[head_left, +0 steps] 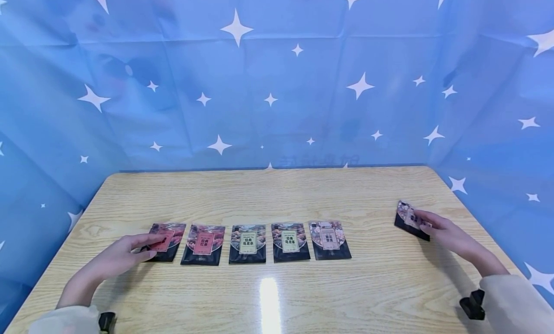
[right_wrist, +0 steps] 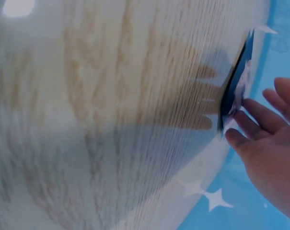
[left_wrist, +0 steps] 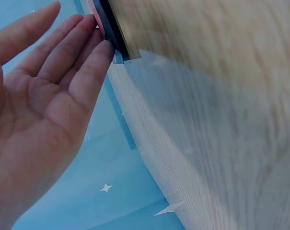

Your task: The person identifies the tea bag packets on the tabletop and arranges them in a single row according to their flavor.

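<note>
My left hand [head_left: 121,257] rests its fingertips on the leftmost red-labelled tea packet [head_left: 173,230], covering part of its label. In the left wrist view the fingers are nearly straight, and the thumb stands away from the packet's dark edge [left_wrist: 109,24]. At the right, my right hand [head_left: 452,235] touches a pink-labelled tea packet [head_left: 404,214] with its fingertips. That packet sits askew, and the fingers reach it loosely extended in the right wrist view, over its printed face [right_wrist: 240,88].
Between the hands a row continues with another red-labelled packet [head_left: 203,245], two green-labelled packets, one of them second from the right [head_left: 290,242], and a pink-labelled packet [head_left: 330,240]. All lie flat on the wooden table [head_left: 242,194]. A blue starry cloth [head_left: 277,74] hangs behind.
</note>
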{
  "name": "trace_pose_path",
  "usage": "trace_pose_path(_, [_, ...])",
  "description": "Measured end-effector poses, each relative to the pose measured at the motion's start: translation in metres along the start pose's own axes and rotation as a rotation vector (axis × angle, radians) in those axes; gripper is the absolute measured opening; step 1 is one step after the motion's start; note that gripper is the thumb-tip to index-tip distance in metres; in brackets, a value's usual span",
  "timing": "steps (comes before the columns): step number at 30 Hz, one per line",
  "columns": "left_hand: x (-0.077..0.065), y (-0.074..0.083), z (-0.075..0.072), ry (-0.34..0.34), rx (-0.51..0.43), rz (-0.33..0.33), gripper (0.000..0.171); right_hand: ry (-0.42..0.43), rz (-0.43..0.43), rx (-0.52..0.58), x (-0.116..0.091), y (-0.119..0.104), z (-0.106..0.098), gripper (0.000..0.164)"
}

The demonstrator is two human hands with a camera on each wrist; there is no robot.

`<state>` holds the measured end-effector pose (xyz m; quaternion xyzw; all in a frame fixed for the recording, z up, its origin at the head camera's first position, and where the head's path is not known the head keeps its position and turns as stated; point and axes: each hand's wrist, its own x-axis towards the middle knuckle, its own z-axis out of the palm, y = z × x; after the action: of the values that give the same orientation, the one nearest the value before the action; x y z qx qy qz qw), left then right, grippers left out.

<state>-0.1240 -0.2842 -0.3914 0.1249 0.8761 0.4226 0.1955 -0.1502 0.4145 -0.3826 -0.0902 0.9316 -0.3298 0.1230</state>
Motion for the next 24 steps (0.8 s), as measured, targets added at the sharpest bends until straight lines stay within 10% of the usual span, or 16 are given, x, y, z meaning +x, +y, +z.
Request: trace_pose_path(24, [-0.002, 0.003, 0.0, 0.005, 0.018, -0.002, 0.048, -0.048, -0.138, 0.048, 0.003, -0.02, 0.016, 0.043])
